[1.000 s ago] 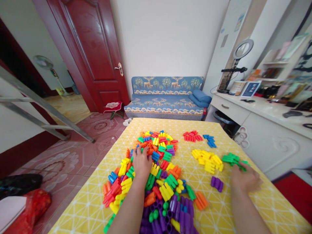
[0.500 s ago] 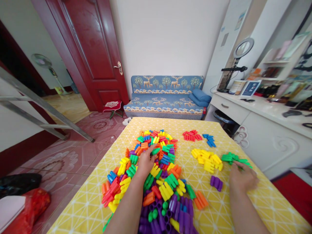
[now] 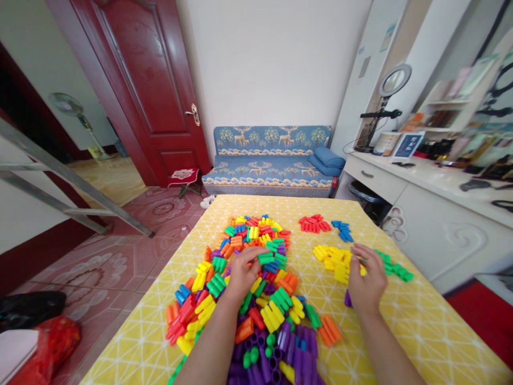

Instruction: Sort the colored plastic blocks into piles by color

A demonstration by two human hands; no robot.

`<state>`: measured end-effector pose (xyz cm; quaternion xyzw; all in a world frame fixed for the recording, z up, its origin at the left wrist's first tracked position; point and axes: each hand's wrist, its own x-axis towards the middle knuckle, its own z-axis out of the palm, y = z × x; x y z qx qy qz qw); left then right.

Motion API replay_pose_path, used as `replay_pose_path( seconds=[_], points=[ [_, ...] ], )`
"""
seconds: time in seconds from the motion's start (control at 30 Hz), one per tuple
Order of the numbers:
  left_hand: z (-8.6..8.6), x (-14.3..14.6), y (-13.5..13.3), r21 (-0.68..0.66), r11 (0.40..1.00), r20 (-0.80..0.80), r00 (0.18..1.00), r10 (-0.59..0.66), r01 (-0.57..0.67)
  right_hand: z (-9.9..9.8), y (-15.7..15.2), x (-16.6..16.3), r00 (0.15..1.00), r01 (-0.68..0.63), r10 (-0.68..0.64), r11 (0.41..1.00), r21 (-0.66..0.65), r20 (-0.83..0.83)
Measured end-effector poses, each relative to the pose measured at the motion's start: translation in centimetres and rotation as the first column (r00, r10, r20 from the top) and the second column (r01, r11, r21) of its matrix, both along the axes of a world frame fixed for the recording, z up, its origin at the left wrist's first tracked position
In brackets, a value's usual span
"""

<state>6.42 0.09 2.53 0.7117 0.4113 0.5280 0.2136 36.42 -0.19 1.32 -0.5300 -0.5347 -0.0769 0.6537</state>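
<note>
A big heap of mixed coloured plastic blocks (image 3: pixel 256 299) lies on the yellow patterned tablecloth (image 3: pixel 404 337). My left hand (image 3: pixel 240 274) rests on the heap, its thumb and fingers closed round a green block (image 3: pixel 265 258). Sorted groups lie to the right: red blocks (image 3: pixel 315 223), blue blocks (image 3: pixel 342 231), yellow blocks (image 3: pixel 332 256) and green blocks (image 3: pixel 396 267). My right hand (image 3: pixel 365 279) hovers with fingers spread between the yellow and green groups and holds nothing. It covers most of a purple block (image 3: pixel 347 299).
Beyond the table stand a blue patterned sofa (image 3: pixel 272 160) and a dark red door (image 3: pixel 152 91). A white desk (image 3: pixel 441 214) with a ring light (image 3: pixel 390 83) runs along the right. A metal ladder (image 3: pixel 60 176) leans at the left, above a red bag (image 3: pixel 52 342).
My right hand has left the green group and moved left toward the yellow blocks. My left hand has pulled back a little with a green block in its fingers.
</note>
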Motion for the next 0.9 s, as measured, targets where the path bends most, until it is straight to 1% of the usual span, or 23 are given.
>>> replay_pose_path(
  seconds=[0.07,0.1,0.13,0.2,0.23,0.27,0.3,0.4,0.57,0.67,0.73,0.77,0.8,0.83,0.87,0.9],
  points=[
    [0.4,0.4,-0.3,0.026,0.998,0.014,0.998,-0.058,0.058,1.0,-0.7,-2.7,0.986,-0.165,0.164,0.982,-0.093,-0.022],
    [0.6,0.6,-0.4,0.028,0.997,0.017,0.997,-0.076,0.075,1.4,-1.1,-4.0,0.968,-0.252,0.249,0.955,-0.158,-0.039],
    [0.7,0.7,-0.5,0.023,0.996,0.021,0.996,-0.087,0.087,1.6,-1.5,-5.4,0.94,-0.341,0.338,0.911,-0.231,-0.054],
    [0.7,0.9,-0.7,-0.01,0.994,0.029,0.994,-0.105,0.105,1.9,-2.2,-7.8,0.86,-0.494,0.506,0.791,-0.361,-0.068],
    [0.6,1.0,-0.7,-0.036,0.993,0.035,0.993,-0.115,0.116,1.9,-2.5,-8.8,0.82,-0.542,0.569,0.734,-0.409,-0.064],
    [0.6,1.1,-0.7,-0.059,0.99,0.046,0.991,-0.124,0.127,1.9,-2.7,-9.7,0.788,-0.569,0.614,0.692,-0.444,-0.053],
    [0.5,1.1,-0.8,-0.08,0.987,0.061,0.989,-0.132,0.137,1.8,-2.8,-10.3,0.768,-0.58,0.64,0.669,-0.465,-0.038],
    [0.4,1.1,-0.9,-0.11,0.981,0.093,0.984,-0.152,0.161,1.4,-3.0,-11.2,0.747,-0.586,0.665,0.648,-0.487,-0.014],
    [0.6,1.2,-0.9,-0.066,0.978,0.06,0.979,-0.197,0.2,1.6,-3.2,-11.2,0.716,-0.611,0.698,0.621,-0.491,-0.008],
    [0.7,1.2,-1.0,-0.038,0.975,0.038,0.976,-0.216,0.217,1.9,-3.4,-11.2,0.715,-0.6,0.699,0.624,-0.501,0.014],
    [0.6,1.2,-0.9,-0.042,0.981,0.021,0.982,-0.19,0.19,2.0,-3.0,-10.7,0.73,-0.576,0.682,0.646,-0.501,0.041],
    [0.5,1.1,-0.9,-0.047,0.986,0.016,0.987,-0.157,0.158,2.0,-2.6,-10.0,0.757,-0.547,0.651,0.678,-0.491,0.055],
    [0.4,1.0,-0.8,-0.049,0.992,0.015,0.993,-0.115,0.115,2.0,-2.2,-9.0,0.801,-0.502,0.595,0.727,-0.469,0.066],
    [0.3,0.9,-0.7,-0.049,0.996,0.014,0.998,-0.068,0.068,2.0,-1.7,-7.6,0.86,-0.432,0.506,0.791,-0.432,0.067],
    [0.2,0.7,-0.5,-0.044,0.999,0.013,1.0,-0.022,0.023,1.8,-1.2,-5.9,0.923,-0.329,0.38,0.862,-0.386,0.059],
    [0.1,0.6,-0.4,-0.037,0.999,0.008,1.0,0.017,-0.017,1.6,-0.8,-3.9,0.975,-0.196,0.22,0.922,-0.334,0.035]
  ],
)
